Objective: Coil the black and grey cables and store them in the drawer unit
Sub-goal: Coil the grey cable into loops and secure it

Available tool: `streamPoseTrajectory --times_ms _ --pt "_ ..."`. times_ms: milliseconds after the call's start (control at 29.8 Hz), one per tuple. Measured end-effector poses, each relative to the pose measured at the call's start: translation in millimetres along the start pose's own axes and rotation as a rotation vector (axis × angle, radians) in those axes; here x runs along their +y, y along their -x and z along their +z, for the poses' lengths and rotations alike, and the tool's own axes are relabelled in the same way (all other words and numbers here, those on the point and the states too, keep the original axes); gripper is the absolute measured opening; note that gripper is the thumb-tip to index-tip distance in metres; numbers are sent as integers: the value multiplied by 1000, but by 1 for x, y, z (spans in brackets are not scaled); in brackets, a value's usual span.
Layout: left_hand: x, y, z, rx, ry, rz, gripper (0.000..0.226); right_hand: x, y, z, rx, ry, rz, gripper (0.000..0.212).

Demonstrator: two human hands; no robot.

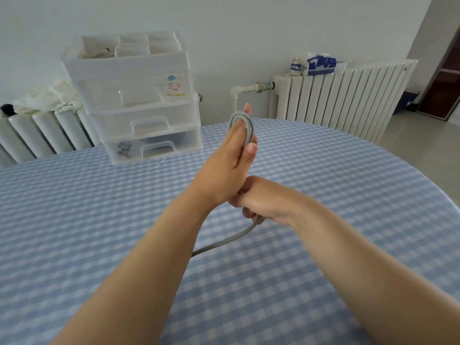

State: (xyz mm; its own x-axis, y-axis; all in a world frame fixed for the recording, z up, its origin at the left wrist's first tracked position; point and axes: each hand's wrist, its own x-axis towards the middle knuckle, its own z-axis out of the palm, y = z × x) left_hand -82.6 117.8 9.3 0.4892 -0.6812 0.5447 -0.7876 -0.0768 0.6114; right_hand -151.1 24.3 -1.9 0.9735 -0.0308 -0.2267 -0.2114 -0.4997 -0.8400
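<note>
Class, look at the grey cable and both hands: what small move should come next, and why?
Probably another wrap: the right hand should carry its gripped stretch up and over the left hand. The grey cable already loops there, yet a loose length trails down toward the table, so coiling looks unfinished.

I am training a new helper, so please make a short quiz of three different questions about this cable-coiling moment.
1. True or false: the grey cable is looped around the fingers of the left hand.
2. Which hand grips the loose run of cable lower down? A) left hand B) right hand C) neither
3. Fill in: the drawer unit stands on the ____ tablecloth.

Key
1. True; loops show over the raised fingers.
2. B; the tail leaves that fist and trails down to the table.
3. Checked (blue and white).
</note>
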Motion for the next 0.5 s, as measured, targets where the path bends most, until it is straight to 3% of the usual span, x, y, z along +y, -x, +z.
streamPoseTrajectory --times_ms 101,168,302,437,504 --pt "-3 2 1 6 -490 137 45 1 3 -9 -78 -218 -28 18" --pt "-5 5 -2 6 -655 152 57 4 2 -13 -171 -372 -42 18" --pt "-15 9 -11 43 -691 53 44 2 4 -17 -298 -594 -14 19" --pt "-16 9 -11 9 -675 -119 30 -1 3 -12 -192 -571 -27 20" --pt "-18 6 -16 18 -662 -225 31 -2 2 -9 -150 -689 -33 22"
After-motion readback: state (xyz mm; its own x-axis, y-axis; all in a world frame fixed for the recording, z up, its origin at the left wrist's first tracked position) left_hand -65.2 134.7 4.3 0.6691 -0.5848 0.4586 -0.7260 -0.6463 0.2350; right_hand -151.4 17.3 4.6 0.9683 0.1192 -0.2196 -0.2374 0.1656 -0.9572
